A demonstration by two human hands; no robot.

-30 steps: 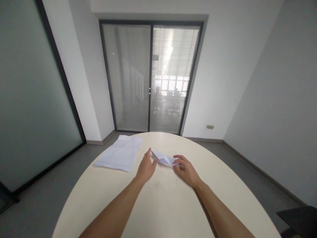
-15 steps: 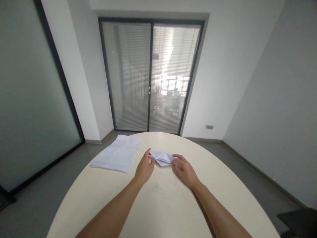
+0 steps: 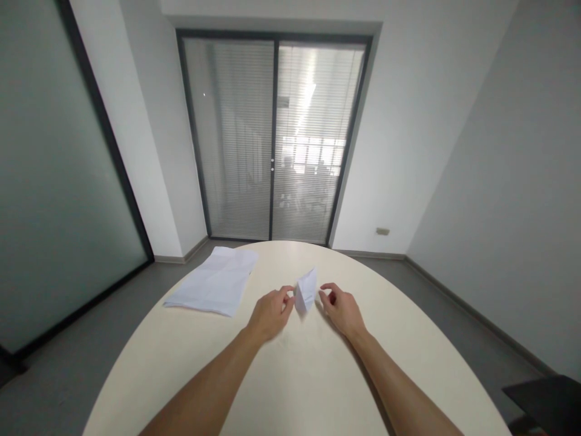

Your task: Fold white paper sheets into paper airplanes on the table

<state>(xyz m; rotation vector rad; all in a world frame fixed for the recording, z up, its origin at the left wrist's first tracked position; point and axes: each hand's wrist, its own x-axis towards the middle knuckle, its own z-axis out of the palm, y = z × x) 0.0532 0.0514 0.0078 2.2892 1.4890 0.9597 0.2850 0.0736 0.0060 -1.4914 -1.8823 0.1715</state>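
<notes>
Paper folding at a round table (image 3: 295,375), seen from the head camera. The folded paper (image 3: 307,289) is already a small, compact white piece with several creased layers, so the folding looks well advanced; how many folds are left cannot be judged from this view. The piece stands raised on edge above the middle of the table, between the two hands, tilted with its upper corner leaning away to the right, its near face in light shadow. The left hand (image 3: 271,313) has its thumb and forefinger closed together on the piece's lower left edge, the other fingers curled under. The right hand (image 3: 341,309) sits just beside the right edge with fingers loosely bent and thumb and forefinger apart, and grips nothing; whether a fingertip touches the paper cannot be told. A flat sheet (image 3: 213,281), creased but unfolded, lies well apart on the left of the table, untouched. Behind, a glass door (image 3: 272,139) with blinds.
</notes>
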